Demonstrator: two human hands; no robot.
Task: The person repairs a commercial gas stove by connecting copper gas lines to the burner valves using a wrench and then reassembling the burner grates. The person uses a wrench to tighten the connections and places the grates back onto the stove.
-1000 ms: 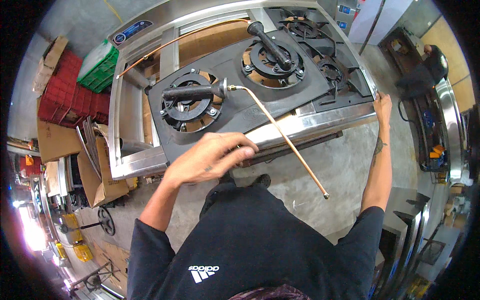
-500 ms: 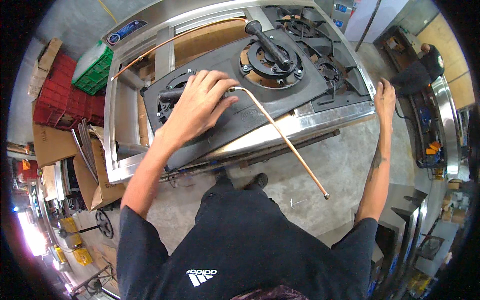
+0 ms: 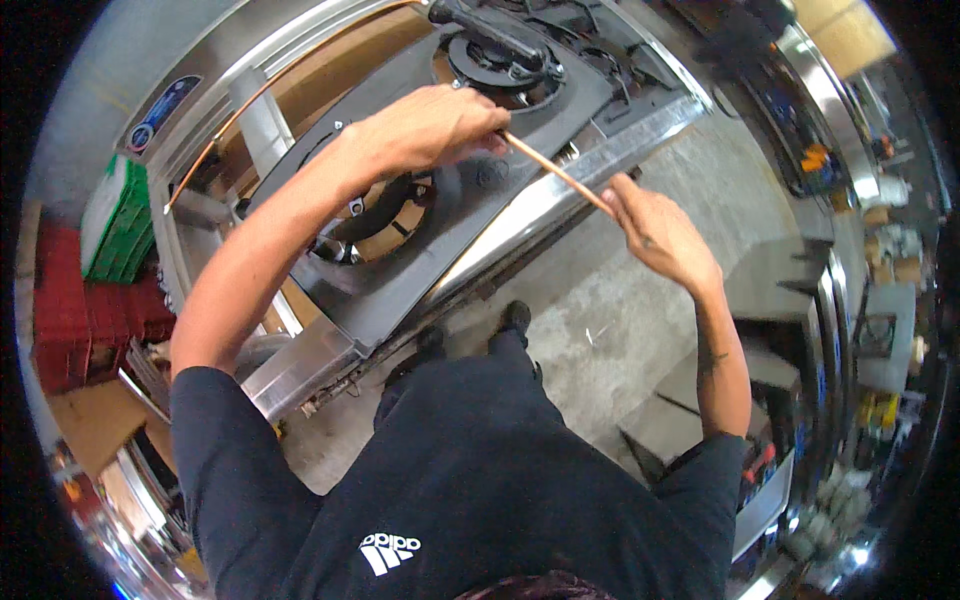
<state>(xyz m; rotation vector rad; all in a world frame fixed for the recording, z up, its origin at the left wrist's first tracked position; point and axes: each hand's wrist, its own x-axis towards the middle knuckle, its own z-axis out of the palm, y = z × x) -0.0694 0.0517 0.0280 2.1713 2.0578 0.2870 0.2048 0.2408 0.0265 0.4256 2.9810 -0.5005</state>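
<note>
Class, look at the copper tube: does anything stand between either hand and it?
Nothing visible does. The left hand already grips the copper tube at its upper end over the stove top, and the right hand holds its lower end.

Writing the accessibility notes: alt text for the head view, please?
Seen from above, a person holds a thin copper tube in both hands over a dark gas stove top: the left hand grips one end above a round burner opening, the right hand the other end past the steel front edge. Green and red crates stand at left.
</note>
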